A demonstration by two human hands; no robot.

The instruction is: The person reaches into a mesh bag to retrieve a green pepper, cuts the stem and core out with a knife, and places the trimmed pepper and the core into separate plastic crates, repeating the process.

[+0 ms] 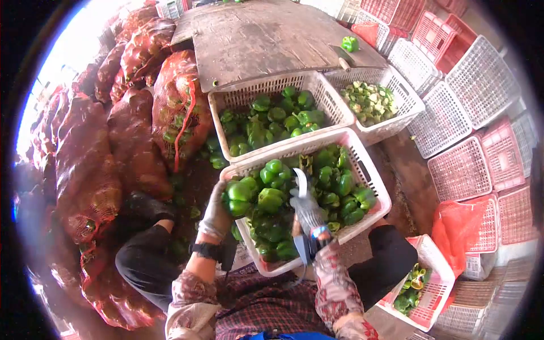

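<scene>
My left hand (215,213), in a grey glove, is closed around a green bell pepper (241,191) at the left rim of the near white crate (371,170). My right hand (307,210), also gloved, grips a knife whose short, curved, pale blade (300,182) points up over the crate; the blade is apart from the held pepper. Many green bell peppers (271,200) fill the near crate below both hands. Directly behind it, a second crate (221,122) holds more green peppers (276,114).
At back right, a crate (405,107) contains pale green cut pieces (368,102). A wooden board (255,39) carries one pepper (350,43) and a knife (344,64). Red mesh sacks (136,141) crowd the left; stacked crates (442,119) line the right. Another crate (436,277) stands near my knee.
</scene>
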